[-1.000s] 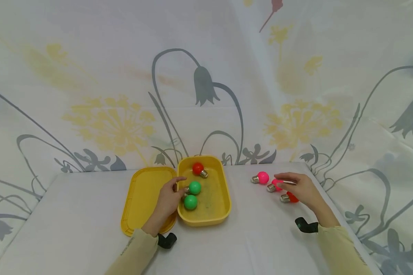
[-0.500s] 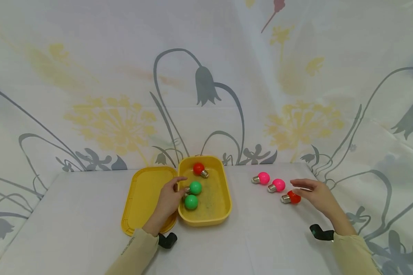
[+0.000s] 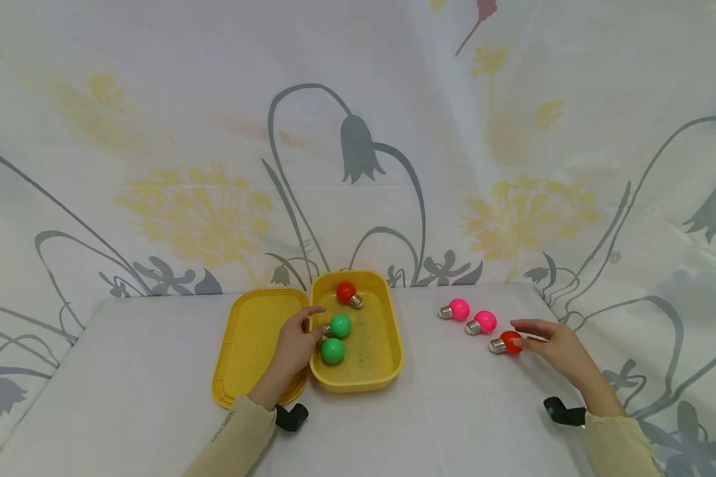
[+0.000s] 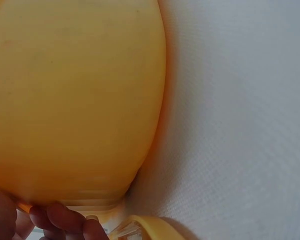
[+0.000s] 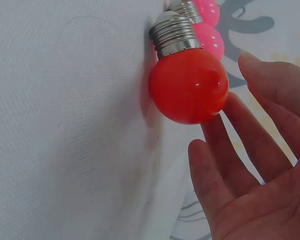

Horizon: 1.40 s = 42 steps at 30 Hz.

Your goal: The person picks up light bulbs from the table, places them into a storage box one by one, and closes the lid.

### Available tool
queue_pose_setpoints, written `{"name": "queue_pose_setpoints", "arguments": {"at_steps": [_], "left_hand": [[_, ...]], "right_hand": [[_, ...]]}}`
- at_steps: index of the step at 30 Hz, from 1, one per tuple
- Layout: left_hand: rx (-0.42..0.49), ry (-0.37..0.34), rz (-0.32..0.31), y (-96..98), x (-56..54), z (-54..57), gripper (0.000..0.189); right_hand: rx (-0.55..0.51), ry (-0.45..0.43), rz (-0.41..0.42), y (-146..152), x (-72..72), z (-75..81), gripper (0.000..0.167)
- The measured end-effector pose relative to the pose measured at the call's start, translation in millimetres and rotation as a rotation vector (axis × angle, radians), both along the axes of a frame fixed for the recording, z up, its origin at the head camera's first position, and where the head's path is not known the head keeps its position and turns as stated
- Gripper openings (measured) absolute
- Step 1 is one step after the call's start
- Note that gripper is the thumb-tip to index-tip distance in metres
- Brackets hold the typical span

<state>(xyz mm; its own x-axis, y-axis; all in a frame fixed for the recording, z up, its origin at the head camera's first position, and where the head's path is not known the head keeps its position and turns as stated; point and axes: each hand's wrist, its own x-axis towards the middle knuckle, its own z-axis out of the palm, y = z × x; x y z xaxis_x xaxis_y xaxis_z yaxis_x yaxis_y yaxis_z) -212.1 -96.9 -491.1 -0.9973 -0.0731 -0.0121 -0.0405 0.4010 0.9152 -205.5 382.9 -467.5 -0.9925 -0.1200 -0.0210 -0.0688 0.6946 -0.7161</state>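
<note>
My left hand (image 3: 291,346) holds the left wall of a yellow plastic box (image 3: 359,386), thumb and forefinger reaching over its rim. Inside lie two green light bulbs, one (image 3: 341,325) behind the other (image 3: 333,351), their screw bases partly hidden by the hand. A red bulb (image 3: 346,292) lies at the box's far end. On the right, my right hand (image 3: 557,349) is beside another red bulb (image 3: 512,342) on the table. In the right wrist view its fingers (image 5: 250,135) are spread close around this bulb's round end, not closed on it.
Two pink bulbs, one (image 3: 459,309) farther back and one (image 3: 486,322) nearer the red one, lie on the white-covered table (image 3: 441,411). A yellow lid (image 3: 253,344) lies flat left of the box. A flower-patterned cloth (image 3: 358,218) hangs behind.
My right hand has moved right and toward me, from over the pink bulb to the red bulb at the end of the row. The left hand stays at the box.
</note>
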Motion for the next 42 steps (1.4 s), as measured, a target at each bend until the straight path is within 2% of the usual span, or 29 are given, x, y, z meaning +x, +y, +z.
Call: {"name": "queue_pose_setpoints", "arguments": {"at_steps": [12,25,42], "left_hand": [[0.003,0.011,-0.004,0.2,-0.4,-0.8,0.033],[0.0,0.016,0.001,0.6,1.1,-0.4,0.033],[-0.004,0.006,0.01,0.5,0.7,-1.7,0.033]], "right_hand": [[-0.009,-0.017,-0.008,2,2.8,-11.4,0.047],[-0.024,-0.056,-0.035,0,5.6,-15.4,0.048],[0.038,-0.034,0.007,3,5.3,-17.0,0.044]]}}
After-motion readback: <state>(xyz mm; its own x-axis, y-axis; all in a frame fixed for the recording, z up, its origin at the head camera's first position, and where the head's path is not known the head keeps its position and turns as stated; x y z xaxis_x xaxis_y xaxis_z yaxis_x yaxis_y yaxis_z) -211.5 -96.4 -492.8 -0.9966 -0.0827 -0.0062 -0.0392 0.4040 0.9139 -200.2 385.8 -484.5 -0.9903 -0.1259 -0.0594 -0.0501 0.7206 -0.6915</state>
